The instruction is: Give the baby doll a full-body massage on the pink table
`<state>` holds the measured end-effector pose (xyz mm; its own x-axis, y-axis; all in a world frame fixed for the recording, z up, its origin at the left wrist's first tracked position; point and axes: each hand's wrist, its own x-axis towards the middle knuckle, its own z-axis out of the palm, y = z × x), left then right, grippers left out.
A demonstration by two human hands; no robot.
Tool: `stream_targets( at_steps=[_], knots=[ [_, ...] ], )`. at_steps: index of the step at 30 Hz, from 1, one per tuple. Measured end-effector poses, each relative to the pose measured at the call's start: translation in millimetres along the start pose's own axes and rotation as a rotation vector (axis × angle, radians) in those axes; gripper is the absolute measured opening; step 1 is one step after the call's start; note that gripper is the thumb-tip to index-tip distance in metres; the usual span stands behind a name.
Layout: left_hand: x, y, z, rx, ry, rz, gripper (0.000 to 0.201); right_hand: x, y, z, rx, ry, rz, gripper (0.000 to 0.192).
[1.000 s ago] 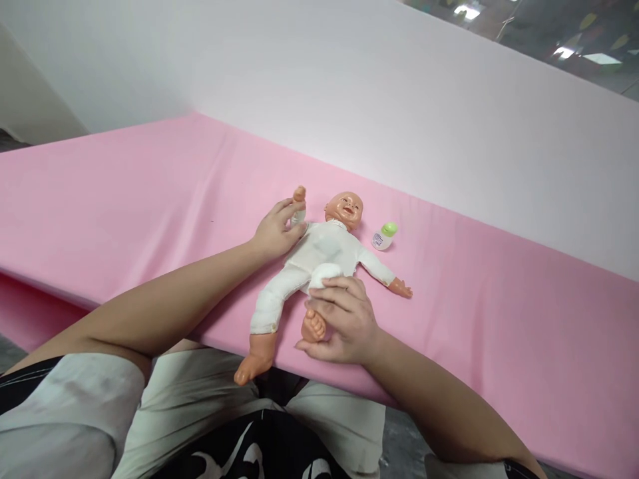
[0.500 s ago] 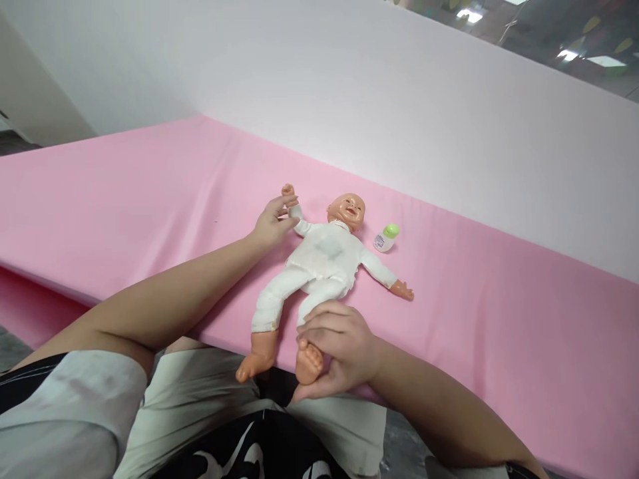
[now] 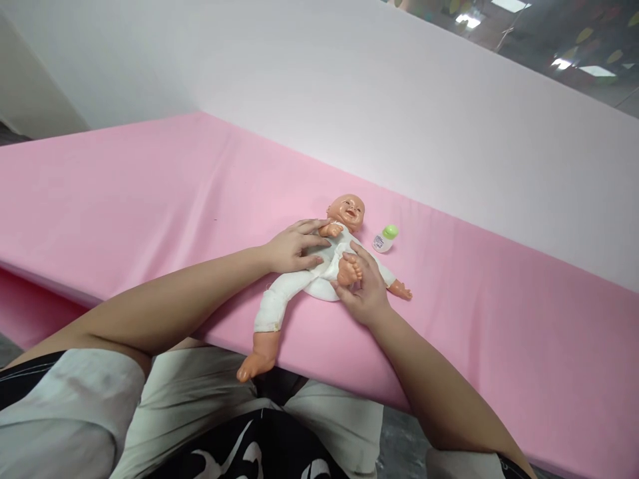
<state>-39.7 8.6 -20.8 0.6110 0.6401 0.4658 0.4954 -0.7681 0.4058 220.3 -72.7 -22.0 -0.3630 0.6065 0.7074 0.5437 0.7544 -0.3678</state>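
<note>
A baby doll [image 3: 322, 288] in white cloth lies on its back, its head [image 3: 346, 211] pointing away from me. My left hand [image 3: 295, 249] is closed around one of the doll's arms, laid across its chest, and the small fist [image 3: 331, 230] pokes out past my fingers. In my right hand [image 3: 368, 287] is the doll's foot [image 3: 349, 271], its leg folded up over the belly with the sole towards me. The other leg [image 3: 272, 309] stretches down to the near edge, and the free arm [image 3: 399, 289] lies out to the right.
A pink cover [image 3: 449, 319] spreads over the table, whose near edge is against my lap. Beside the doll's head stands a small clear bottle [image 3: 383, 240] with a green cap. Behind the table rises a white wall [image 3: 319, 86].
My left hand has brought the doll's arm inward from its outstretched position onto the chest. My right hand has pushed the foot up from the table edge to the belly, bending the leg.
</note>
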Motion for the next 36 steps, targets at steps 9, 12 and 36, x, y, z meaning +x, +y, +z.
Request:
stream_targets(
  at_steps=[9, 12, 36],
  knots=[
    [-3.5, -12.2, -1.9, -0.022, 0.119, -0.266, 0.062, -2.4, -23.5, -8.5, -0.048, 0.038, -0.215, 0.057],
    [-2.9, -25.0, -4.4, -0.034, 0.175, -0.362, 0.070, -7.6, -42.7, -12.1, -0.055, 0.019, -0.286, 0.049],
    [-6.8, -21.1, -8.5, -0.054, 0.208, -0.116, 0.065, -12.8, -48.3, -8.9, -0.144, 0.093, -0.422, 0.037]
  ],
)
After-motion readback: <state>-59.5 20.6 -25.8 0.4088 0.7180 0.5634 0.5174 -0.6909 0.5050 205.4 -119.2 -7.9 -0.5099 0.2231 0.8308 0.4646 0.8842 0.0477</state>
